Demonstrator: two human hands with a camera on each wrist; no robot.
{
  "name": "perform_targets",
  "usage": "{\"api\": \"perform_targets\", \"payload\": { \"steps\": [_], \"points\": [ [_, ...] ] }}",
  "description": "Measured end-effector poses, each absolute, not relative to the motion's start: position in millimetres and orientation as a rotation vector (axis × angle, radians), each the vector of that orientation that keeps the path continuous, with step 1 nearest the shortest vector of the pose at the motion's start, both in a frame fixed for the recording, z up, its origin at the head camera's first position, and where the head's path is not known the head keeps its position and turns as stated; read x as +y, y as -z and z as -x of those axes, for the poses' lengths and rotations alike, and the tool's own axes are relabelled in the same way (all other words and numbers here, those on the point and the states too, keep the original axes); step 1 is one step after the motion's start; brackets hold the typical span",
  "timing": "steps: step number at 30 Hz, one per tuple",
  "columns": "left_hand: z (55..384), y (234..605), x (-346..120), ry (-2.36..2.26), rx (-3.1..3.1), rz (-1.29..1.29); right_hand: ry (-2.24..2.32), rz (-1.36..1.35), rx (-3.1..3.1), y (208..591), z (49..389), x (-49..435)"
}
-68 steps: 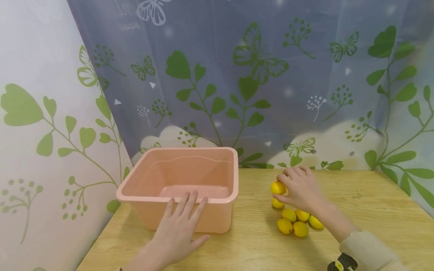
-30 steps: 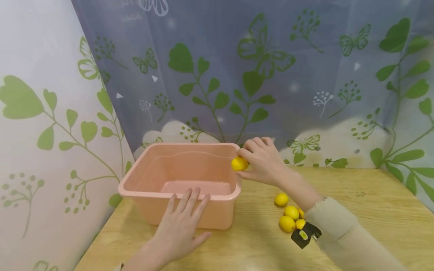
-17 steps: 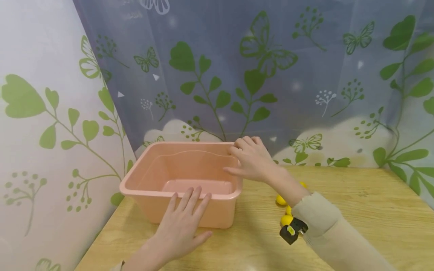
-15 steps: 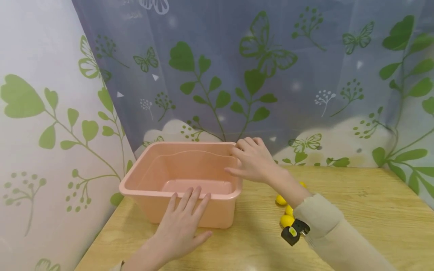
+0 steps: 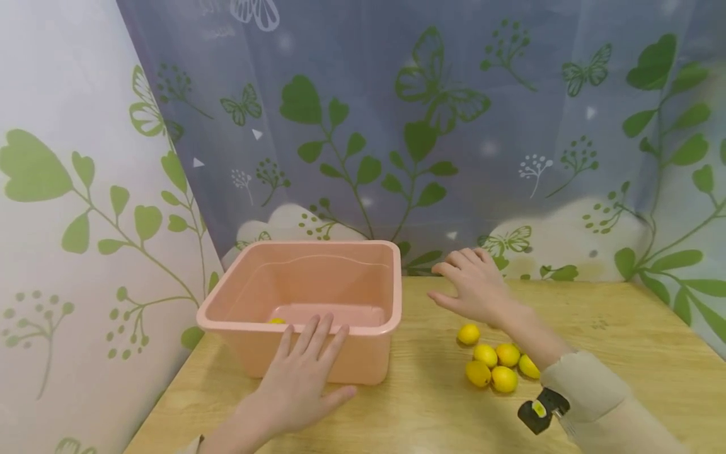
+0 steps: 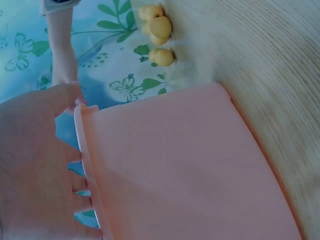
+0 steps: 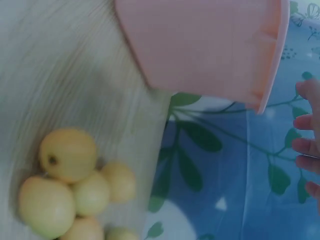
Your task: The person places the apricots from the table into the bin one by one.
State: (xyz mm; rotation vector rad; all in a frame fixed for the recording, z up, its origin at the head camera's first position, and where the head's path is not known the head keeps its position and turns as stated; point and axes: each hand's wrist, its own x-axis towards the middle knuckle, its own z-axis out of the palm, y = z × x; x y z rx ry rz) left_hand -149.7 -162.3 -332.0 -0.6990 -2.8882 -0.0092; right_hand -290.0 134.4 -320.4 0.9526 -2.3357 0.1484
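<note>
A pink plastic tub (image 5: 329,353) stands on the left part of the table. My left hand (image 5: 303,384) rests on its front rim with straight, spread fingers; in the left wrist view those fingers reach over the rim. Inside the tub, a sliver of a lemon (image 5: 276,321) shows just behind the front rim. My right hand (image 5: 473,287) is in the air right of the tub, fingers apart and holding nothing. Below it on the table lie several yellow lemons (image 5: 485,355), one of them a little apart from the cluster. The right wrist view shows this cluster of lemons (image 7: 68,154) close up.
The wooden table (image 5: 431,416) runs back to a blue backdrop cloth (image 5: 351,120) printed with leaves and butterflies. A pale patterned cloth (image 5: 85,265) hangs on the left. On my right wrist sits a small black camera (image 5: 535,416).
My right hand picked up a lemon, carried it left over the tub and let it go inside. Now the hand has moved back right toward the lemons. My left hand has stayed on the rim.
</note>
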Motion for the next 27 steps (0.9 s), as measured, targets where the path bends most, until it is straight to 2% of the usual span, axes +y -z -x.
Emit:
{"api": "perform_targets", "payload": {
  "steps": [16,27],
  "points": [
    [148,327,-162,0.085,-2.937,0.657,-0.157,-0.802,-2.616,375,288,204],
    [149,326,-160,0.068,-2.93,0.669,-0.162,-0.707,-2.873,410,297,211]
  ]
}}
